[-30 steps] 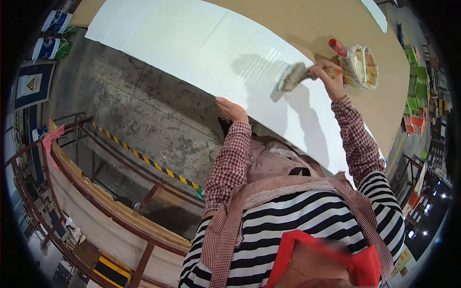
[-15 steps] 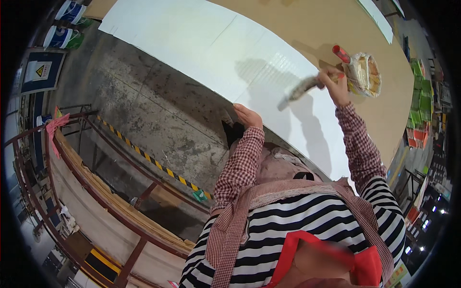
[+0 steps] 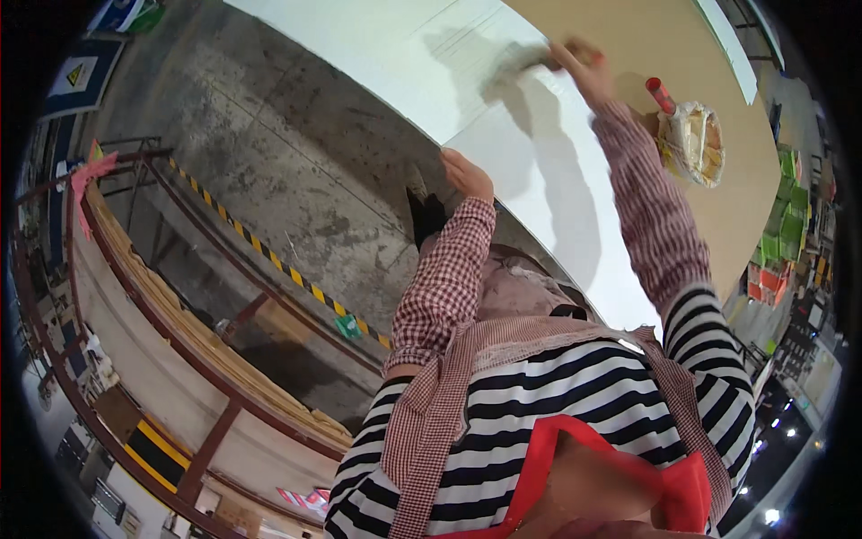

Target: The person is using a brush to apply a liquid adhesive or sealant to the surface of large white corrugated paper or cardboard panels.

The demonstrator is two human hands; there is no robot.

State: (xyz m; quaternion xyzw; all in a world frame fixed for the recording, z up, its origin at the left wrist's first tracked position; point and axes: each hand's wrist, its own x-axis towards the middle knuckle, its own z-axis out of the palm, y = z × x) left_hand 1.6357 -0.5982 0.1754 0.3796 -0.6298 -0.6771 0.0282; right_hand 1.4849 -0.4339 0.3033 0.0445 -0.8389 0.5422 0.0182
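Note:
A long white sheet [image 3: 548,207] lies on a brown board, and wet-looking streaks show across its upper part. My right hand [image 3: 582,74] is closed around a brush [image 3: 519,67], whose head is over the white sheet; motion blurs both, and I cannot tell whether the bristles touch. At the sheet's near left edge, my left hand [image 3: 468,176] rests with its fingers close together against the rim; whether they pinch it is hard to see. To the right stands a plastic-lined tub [image 3: 697,144] with yellowish contents. A red cylindrical handle [image 3: 660,93] sticks up at its upper left side.
The brown board [image 3: 741,175] carries the tub and sheet. Left of me is a dark red metal frame [image 3: 211,382] with padded pale panels. Black-and-yellow tape [image 3: 269,256] marks the concrete floor. Green and orange packages [image 3: 781,216] are stacked beyond the board's right side.
My right hand has carried the brush up and away across the white sheet, with the arm stretched farther. My left hand stays at the sheet's edge. The whole view has shifted slightly.

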